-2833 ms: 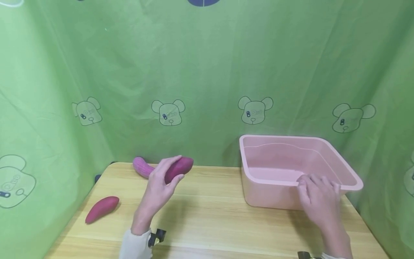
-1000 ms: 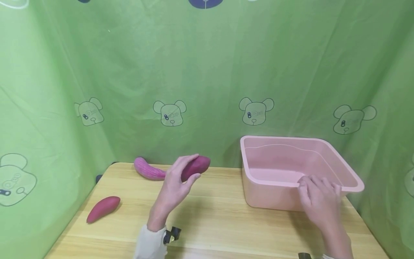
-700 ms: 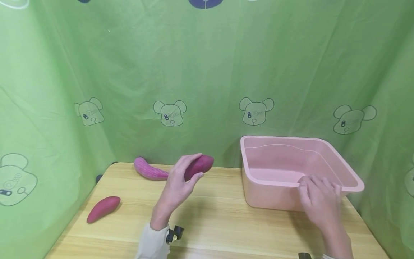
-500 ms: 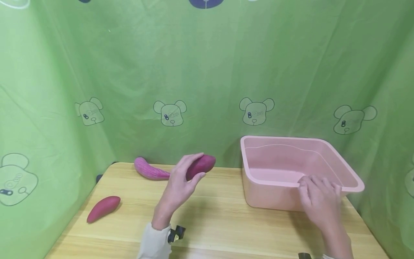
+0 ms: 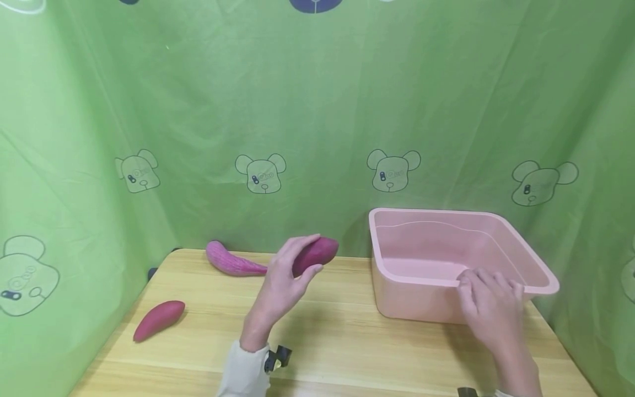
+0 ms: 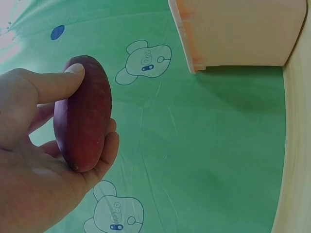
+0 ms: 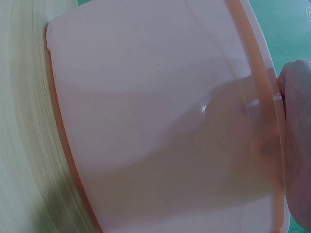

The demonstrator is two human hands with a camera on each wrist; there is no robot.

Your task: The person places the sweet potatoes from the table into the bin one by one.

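Note:
My left hand (image 5: pixel 280 286) holds a dark purple-red sweet potato (image 5: pixel 317 255) above the table, left of the pink plastic basin (image 5: pixel 416 300). In the left wrist view, the thumb lies on one side of this sweet potato (image 6: pixel 87 116) and the fingers wrap behind it. My right hand (image 5: pixel 491 303) grips the near rim of the basin, its fingers curled over the edge; the fingertips are hidden inside. A light purple eggplant (image 5: pixel 233 263) lies at the table's back edge, its thin end partly behind my left hand. Another reddish sweet potato (image 5: pixel 159 321) rests at the left.
The wooden table (image 5: pixel 347 342) bears all of these. A green curtain (image 5: pixel 317 110) with printed bear heads stands right behind the table and at both sides. The basin sits upright at the back right; no objects show on its visible floor.
My left hand has moved to the right with the sweet potato, nearer to the basin, uncovering more of the eggplant. My right hand stays on the rim.

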